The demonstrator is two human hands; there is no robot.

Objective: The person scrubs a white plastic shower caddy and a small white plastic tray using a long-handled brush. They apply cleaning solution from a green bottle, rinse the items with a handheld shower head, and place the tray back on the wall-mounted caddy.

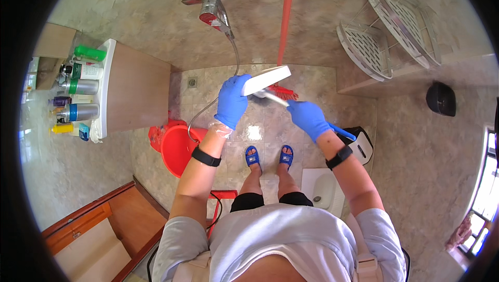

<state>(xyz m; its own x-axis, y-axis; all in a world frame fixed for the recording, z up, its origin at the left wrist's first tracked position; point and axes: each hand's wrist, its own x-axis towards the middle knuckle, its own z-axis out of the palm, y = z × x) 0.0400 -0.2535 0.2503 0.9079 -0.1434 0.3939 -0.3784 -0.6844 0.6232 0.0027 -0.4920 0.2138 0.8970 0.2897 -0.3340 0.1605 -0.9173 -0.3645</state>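
My left hand [232,101], in a blue glove, grips one end of a white box-like piece [267,79], probably plastic, held up above the floor. A long-handled brush is in my right hand [308,119], which is gloved in blue too. The pale front of its handle [277,98] points left toward the white piece, and a blue handle end [343,131] sticks out behind my wrist. The grey brush head [260,96] is blurred and sits just under the near edge of the white piece; whether they touch I cannot tell.
A red bucket [177,151] stands left, with a shower hose [195,116] running into it. Against the far wall leans a red broom [286,21]. Right are a squat toilet [325,188], a black-and-white bin [360,145] and corner racks [364,52]. Bottles crowd a white ledge [104,87].
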